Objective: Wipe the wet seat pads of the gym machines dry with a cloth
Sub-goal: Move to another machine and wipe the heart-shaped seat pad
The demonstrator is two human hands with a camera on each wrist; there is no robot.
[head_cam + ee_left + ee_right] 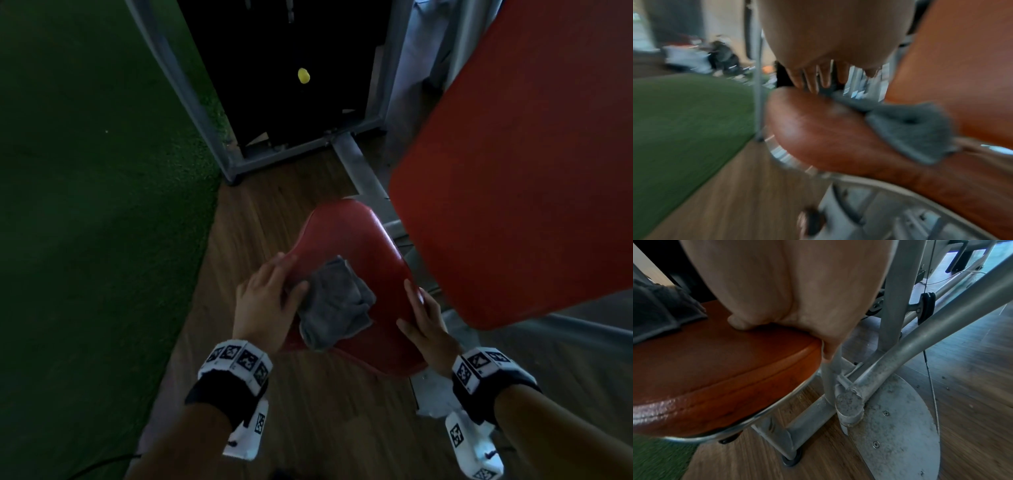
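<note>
A red seat pad [352, 246] sits low in the middle of the head view, and a crumpled grey cloth [332, 305] lies on it. My left hand [289, 274] rests at the pad's left edge, fingers straight and the thumb touching the cloth's left side. The left wrist view is blurred; it shows my left hand [818, 81] with straight fingers reaching down to the seat pad [818, 129] beside the cloth [910, 129]. My right hand [409, 305] lies flat along the pad's right rim. In the right wrist view my right hand [789, 331] has its thumb on top of the seat pad [725, 369].
A large red back pad [513, 164] hangs over the seat at the right. Behind stands a black weight stack with a yellow pin [303, 75] in a grey frame [356, 164]. Green turf [102, 205] lies to the left. Below the seat are a base plate [900, 426] and a pulley [927, 308].
</note>
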